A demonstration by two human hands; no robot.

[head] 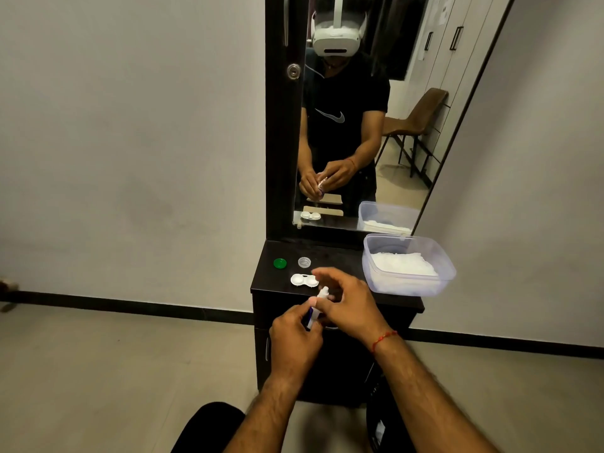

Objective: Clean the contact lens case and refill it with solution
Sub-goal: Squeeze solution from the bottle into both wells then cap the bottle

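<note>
Both hands at the solution bottle (316, 310).
Left hand (295, 338) grips it; right hand (346, 300) pinches its tip, just before the open lens case (304, 279); tub (425, 286) holds white tissues (403, 263).

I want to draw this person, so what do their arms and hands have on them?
Both forearms are bare, with no sleeves showing on them. The left hand wears nothing: no glove, ring or watch that can be seen. The right hand is bare too, but a thin red thread bracelet is tied around its wrist.
</note>
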